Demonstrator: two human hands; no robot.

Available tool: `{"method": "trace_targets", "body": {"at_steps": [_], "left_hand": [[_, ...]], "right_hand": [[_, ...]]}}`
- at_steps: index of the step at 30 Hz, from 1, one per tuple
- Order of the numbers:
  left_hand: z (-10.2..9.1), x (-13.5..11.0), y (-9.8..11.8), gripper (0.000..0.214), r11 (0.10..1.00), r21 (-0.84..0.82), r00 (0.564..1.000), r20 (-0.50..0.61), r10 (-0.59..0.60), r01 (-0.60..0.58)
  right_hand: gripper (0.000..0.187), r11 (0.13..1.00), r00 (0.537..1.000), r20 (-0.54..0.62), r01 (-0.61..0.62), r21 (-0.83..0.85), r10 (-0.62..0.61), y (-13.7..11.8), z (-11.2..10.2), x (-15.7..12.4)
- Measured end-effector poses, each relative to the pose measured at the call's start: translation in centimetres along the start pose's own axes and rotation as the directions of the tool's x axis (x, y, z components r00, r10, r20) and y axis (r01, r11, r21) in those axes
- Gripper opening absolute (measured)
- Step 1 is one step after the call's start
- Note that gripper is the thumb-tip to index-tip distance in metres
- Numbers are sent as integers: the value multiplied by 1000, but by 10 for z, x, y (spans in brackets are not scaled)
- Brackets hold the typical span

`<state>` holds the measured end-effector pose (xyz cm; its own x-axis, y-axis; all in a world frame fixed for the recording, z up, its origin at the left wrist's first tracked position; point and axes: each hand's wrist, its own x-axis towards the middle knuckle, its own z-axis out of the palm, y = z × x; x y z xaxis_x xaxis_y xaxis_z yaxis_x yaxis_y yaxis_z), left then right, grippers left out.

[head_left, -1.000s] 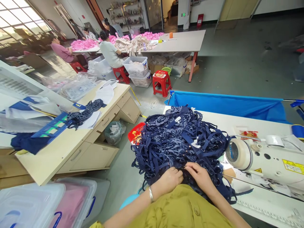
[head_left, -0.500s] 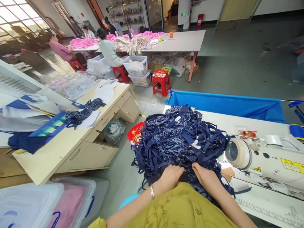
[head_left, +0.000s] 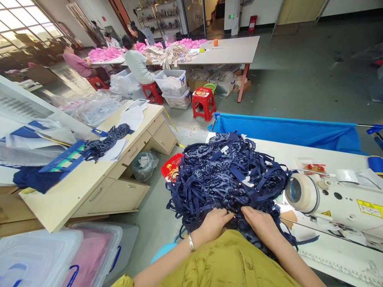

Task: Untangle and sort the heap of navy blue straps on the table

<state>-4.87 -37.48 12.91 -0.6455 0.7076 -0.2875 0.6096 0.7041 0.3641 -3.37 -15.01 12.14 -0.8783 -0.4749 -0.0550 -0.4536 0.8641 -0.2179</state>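
Navy garments (head_left: 215, 171), one heaped lot, patterned cloth with many narrow straps: piled at the left end of a white table (head_left: 278, 152), the near edge falling toward the person's lap. White labels (head_left: 247, 182), several, showing on top of the heap. Left hand (head_left: 214, 224), bracelet (head_left: 191, 242) at the wrist: at the near edge of the heap, fingers bent and close together, tips against dark cloth; whether they pinch it, cannot tell. Right hand (head_left: 259, 221): just beside, a small gap between the two, fingers close together and pointing into the cloth; any grip likewise hidden. Sewing machine (head_left: 338, 203), white: at the right of the heap. Loose strap (head_left: 308, 240), one: trailing rightward below the machine. Handling notes, by judgement: the step in hand looks like working one piece at the near edge; best done with a light hold by both hands, the piece lifted clear of its neighbours before any pull, since the straps seem apt to snag; tangles eased loose rather than tugged; the trailing strap kept away from the machine; the heap's overhanging edge steadied against sliding.
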Motion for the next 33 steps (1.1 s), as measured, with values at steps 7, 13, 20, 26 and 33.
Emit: {"method": "trace_targets", "body": {"at_steps": [7, 13, 20, 26, 33], "left_hand": [[2, 0, -1, 41, 1000, 9, 1000, -10, 23, -23], [1, 2, 1, 23, 998, 42, 998, -22, 55, -54], [-6, 0, 1, 23, 991, 120, 992, -105, 73, -60], [-2, 4, -3, 13, 966, 199, 979, -82, 186, -167], [11, 6, 0, 28, 982, 184, 996, -57, 63, -52]], "right_hand": [[21, 999, 998, -27, 52, 10, -52, -6, 1, 2], [19, 787, 973, -9, -182, 589, 232, -14, 7, 10], [26, 668, 944, -82, -165, 725, 321, -7, -1, 23], [26, 866, 970, 36, -231, 444, 240, -7, 8, 10], [27, 965, 984, -7, -172, 197, 176, -2, 2, 18]]}}
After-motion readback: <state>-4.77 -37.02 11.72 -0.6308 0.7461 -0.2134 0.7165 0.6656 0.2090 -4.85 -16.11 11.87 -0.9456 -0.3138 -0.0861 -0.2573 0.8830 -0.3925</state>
